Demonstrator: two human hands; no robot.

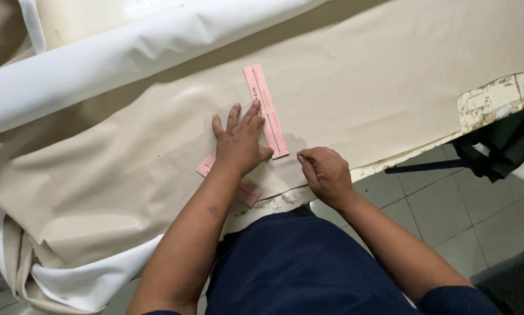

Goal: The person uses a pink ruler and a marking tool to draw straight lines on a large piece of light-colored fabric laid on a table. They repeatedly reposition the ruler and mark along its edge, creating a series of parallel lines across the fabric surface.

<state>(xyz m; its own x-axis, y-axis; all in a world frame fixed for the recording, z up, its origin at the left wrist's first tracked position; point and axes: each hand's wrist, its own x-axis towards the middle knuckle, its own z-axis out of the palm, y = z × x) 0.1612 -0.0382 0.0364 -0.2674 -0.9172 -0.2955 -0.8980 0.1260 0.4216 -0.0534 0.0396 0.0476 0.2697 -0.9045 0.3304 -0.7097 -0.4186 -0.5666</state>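
Note:
A pink L-shaped ruler (264, 105) lies on a beige sheet of material (355, 76) spread over a table. My left hand (238, 143) presses flat on the ruler's corner with fingers spread, covering the bend; the short arm (247, 192) sticks out under my forearm. My right hand (326, 172) sits just right of the ruler's lower end, fingers pinched on a small thin marking tool whose tip touches the sheet near the ruler's edge. The tool itself is mostly hidden.
A white roll of material (116, 55) lies across the top left. White fabric (87, 280) hangs off the table at lower left. The table edge (489, 105) is chipped at right. Grey floor tiles (448, 216) and a dark object (495, 157) are at right.

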